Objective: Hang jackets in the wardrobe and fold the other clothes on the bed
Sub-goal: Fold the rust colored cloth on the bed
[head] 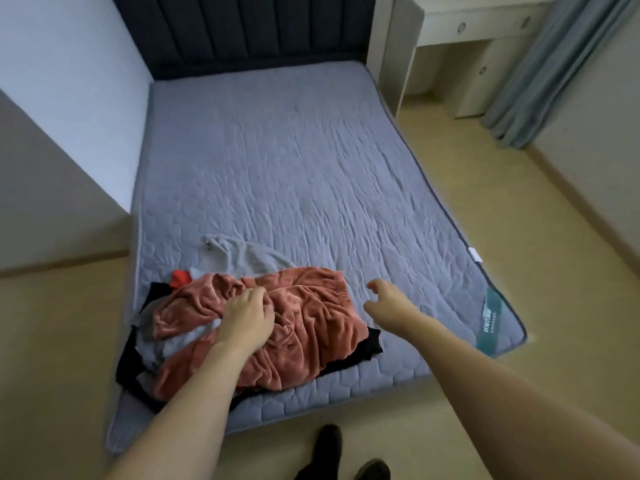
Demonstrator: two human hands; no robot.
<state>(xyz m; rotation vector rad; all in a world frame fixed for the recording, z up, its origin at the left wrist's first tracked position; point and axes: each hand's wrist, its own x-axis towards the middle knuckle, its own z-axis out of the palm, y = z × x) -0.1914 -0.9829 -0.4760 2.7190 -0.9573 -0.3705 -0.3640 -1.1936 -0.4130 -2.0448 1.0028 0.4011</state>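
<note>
A bare quilted grey mattress (294, 174) is filling most of the room, with a dark padded headboard (242, 29) at its far end and pale flooring around it. Directly under the left hand (247, 315), at the near corner of the bed, a heap of clothes is lying in a tangle: a salmon-pink plush garment (311, 327) is covering the top, black fabric (367, 344) is poking out beneath it on the side toward the right hand, and a pale grey piece (242, 254) is trailing away beyond the fingers, next to a small red scrap (180, 277). The left hand is pressing down into the pink cloth with fingers curling into its folds, seemingly gathering a grip, though blur is making it hard to say whether it is truly pinching yet. The right hand (388, 299) is hovering just beside the heap, holding nothing, fingers loosely spread and bent, probably reaching in to help lift or separate the top garment. Nothing is looking folded yet, so sorting appears to be only beginning.
</note>
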